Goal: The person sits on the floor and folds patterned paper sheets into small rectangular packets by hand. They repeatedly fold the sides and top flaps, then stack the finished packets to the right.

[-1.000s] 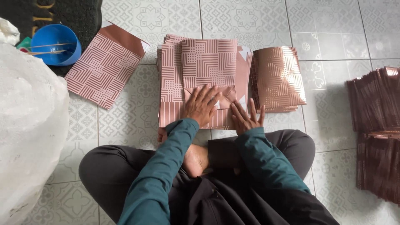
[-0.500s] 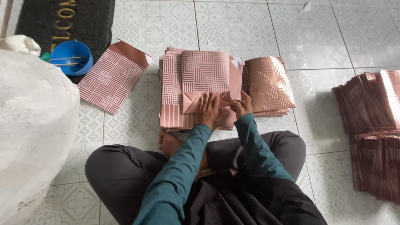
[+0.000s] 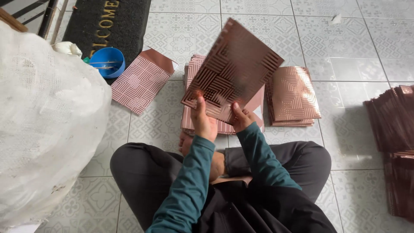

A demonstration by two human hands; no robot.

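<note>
Both hands lift a copper-coloured patterned paper sheet (image 3: 233, 69) tilted up off the floor. My left hand (image 3: 202, 118) pinches its lower left corner, thumb on top. My right hand (image 3: 239, 117) grips the lower edge beside it. Beneath the raised sheet lies a stack of flat patterned sheets (image 3: 192, 123) on the tiled floor. I sit cross-legged in teal sleeves and dark trousers, one bare foot (image 3: 185, 144) near the stack.
A shiny copper pile (image 3: 293, 97) lies right of the stack. One folded patterned piece (image 3: 140, 82) lies to the left, by a blue bowl (image 3: 106, 61) on a dark doormat (image 3: 103, 21). A big white sack (image 3: 43, 125) fills the left. Dark stacks (image 3: 396, 142) sit far right.
The hands were pressing on the top of the flat stack; now they have picked up one sheet and raised it, tilted, above the stack.
</note>
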